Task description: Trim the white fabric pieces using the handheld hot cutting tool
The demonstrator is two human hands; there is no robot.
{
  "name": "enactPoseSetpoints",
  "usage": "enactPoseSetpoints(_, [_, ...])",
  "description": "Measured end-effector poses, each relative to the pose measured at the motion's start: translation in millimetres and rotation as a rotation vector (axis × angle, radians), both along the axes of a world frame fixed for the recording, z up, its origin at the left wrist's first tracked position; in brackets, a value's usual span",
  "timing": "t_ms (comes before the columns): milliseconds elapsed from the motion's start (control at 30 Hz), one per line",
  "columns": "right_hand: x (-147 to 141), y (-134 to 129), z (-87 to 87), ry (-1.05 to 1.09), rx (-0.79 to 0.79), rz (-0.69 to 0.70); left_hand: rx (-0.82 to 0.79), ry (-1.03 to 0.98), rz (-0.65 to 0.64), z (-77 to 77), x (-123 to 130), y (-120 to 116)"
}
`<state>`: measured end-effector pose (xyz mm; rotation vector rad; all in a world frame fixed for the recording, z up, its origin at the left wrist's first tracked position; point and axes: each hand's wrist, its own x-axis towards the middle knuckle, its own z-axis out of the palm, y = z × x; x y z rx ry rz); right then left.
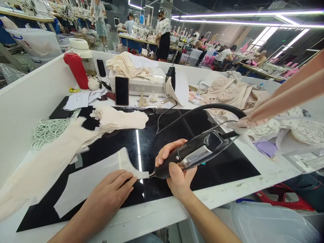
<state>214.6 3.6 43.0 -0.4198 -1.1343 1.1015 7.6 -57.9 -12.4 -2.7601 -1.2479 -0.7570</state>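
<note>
While the right hand point(177, 168) wraps its grip around a black corded hot-knife-style cutting tool point(192, 153), its tip meets the curved edge of a white fabric panel point(93, 179) at the lower middle of the frame, and the left hand point(111, 192) lies flat with fingers spread on that panel just left of the tip, holding nothing. To do this cut well, the person would likely keep the flat hand close to the tip but clear of it, pressing the cloth so that it cannot creep, and guide the tool steadily along the curve with its cord point(202, 109) trailing loose behind toward the upper right. The panel lies on a glossy black glass plate point(215, 165) set into a white tabletop point(253, 179) with low white walls. Further up the frame lie a stack of cream cut pieces point(118, 119), a coil of white cord point(48, 130) at the left, papers, a standing phone point(122, 90), a white box-shaped machine point(144, 86) with folded cloth on top, and a red flask point(76, 69). Lace pieces point(238, 91) pile at the right, where another person's arm point(291, 94) reaches in from the right edge. Beyond, a long workshop shows sewing stations, strip lights and several workers.
</note>
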Motion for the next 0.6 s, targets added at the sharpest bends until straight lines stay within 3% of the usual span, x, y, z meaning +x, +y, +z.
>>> enactPoseSetpoints(267, [-10.8, 9.5, 4.8, 0.033, -0.016, -0.004, 0.031, -0.019, -0.017, 1.9, 4.0, 1.3])
enactPoseSetpoints(600, [-29.0, 11.7, -1.0, 0.034, -0.013, 0.015, -0.05, -0.032, -0.036, -5.8, 5.6, -2.0])
